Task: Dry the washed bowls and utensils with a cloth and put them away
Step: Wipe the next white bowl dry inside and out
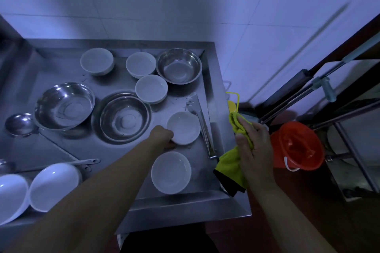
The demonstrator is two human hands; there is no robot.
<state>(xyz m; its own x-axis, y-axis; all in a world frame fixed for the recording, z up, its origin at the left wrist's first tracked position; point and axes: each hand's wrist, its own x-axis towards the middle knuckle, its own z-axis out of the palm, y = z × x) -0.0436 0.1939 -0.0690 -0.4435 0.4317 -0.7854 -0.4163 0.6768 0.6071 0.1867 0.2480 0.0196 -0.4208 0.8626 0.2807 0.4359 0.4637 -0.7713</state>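
So the left hand (162, 134) is reaching across the steel tray (213, 96) and has its fingers on the near-left rim of a small white bowl (183, 128); they look curled onto it, though the fingertips are hidden under the edge. The bowl sits upright and looks empty. The right hand (254, 146) hangs off the tray's right edge, clenched around a yellow cloth (231, 163) that bunches above the fist and droops below it.

Just near that bowl is another white bowl (171, 172), also empty. Tongs (202, 125) lie right beside the held bowl, along the right wall of the tray. Farther back there are three more white bowls and a steel bowl (179, 65) in the far right corner, with two more steel bowls (124, 117) toward the middle and left. All seem empty, maybe a bit wet. A ladle (19, 124) lies at the far left, and two bigger white bowls sit at the near left. An orange bucket (298, 146) stands on the floor to the right; what's inside it I can't make out.
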